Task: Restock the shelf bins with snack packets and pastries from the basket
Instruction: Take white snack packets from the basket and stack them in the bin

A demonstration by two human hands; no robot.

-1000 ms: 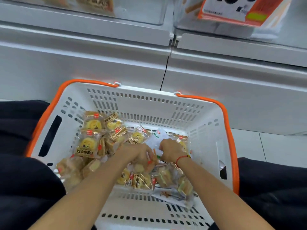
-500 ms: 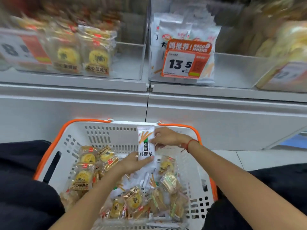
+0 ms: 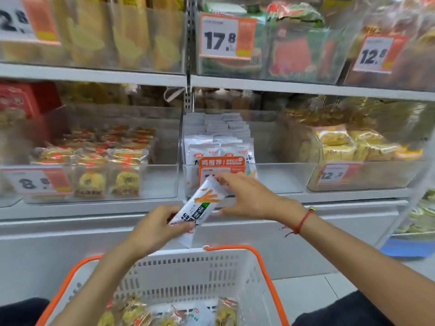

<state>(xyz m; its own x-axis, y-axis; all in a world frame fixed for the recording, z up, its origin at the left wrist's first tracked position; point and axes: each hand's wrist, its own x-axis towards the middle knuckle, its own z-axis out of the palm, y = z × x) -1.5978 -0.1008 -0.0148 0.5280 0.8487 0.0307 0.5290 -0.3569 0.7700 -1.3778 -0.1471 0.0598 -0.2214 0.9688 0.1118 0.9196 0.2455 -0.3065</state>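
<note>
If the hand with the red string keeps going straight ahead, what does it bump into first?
Probably the orange price tag on the front of the clear bin of white snack packets. The right hand points straight at it, fingertips overlapping it, though depth is unclear.

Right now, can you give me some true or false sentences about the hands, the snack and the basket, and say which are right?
1. The left hand holds the white packet. True.
2. The packet lies flat inside the basket. False: it is held up in front of the middle bin.
3. The right hand has a red string on its wrist. True.
4. The basket's rim is blue. False: it is orange.
5. The middle bin holds white packets. True.
</note>
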